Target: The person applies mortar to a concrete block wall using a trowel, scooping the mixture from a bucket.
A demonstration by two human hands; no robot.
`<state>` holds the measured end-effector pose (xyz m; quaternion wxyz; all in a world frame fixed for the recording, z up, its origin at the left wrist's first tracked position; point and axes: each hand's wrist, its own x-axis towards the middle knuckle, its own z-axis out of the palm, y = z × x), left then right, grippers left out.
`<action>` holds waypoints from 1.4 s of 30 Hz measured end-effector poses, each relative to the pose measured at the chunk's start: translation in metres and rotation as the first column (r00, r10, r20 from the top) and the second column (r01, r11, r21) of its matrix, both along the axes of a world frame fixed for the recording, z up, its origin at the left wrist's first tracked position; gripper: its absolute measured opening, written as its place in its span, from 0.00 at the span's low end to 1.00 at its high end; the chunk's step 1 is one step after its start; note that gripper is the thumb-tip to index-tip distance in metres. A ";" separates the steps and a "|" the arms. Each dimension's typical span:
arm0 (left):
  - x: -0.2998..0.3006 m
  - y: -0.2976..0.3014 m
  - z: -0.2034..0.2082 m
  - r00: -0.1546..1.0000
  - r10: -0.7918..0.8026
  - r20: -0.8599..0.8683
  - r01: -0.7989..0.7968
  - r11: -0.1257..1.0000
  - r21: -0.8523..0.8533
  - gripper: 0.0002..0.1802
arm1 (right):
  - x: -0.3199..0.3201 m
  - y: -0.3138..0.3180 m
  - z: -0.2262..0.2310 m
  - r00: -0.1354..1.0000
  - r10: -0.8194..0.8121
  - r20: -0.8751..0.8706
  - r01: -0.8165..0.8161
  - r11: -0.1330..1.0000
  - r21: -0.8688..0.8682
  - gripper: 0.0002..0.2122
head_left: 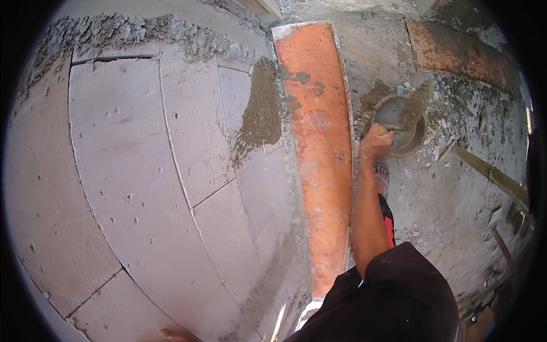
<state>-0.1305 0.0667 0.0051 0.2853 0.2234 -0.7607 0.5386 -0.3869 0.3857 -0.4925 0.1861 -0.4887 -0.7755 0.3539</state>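
My right hand [376, 143] is closed around the handle of a trowel [415, 108], its blade coated in mortar and smeared by motion. The trowel is over a round bucket [420, 139] on the ground, which contains wet grey mortar. Only a few fingers of my left hand [178, 335] show at the lower edge, stretched out against the wall of pale blocks [131, 154]. A patch of wet mortar [261, 108] clings to the wall's upper right part.
A long orange board [319, 137] with mortar splashes lies along the wall's foot. Another orange board [456, 54] is at the upper right. Rubble, a bamboo pole [493, 175] and my sandalled foot [382, 178] are near the bucket.
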 end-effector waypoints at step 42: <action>0.026 -0.024 0.005 0.990 -0.070 0.119 0.087 0.986 -0.143 0.42 | 0.166 0.235 -0.117 0.837 0.547 0.019 -0.285 0.465 -0.838 0.10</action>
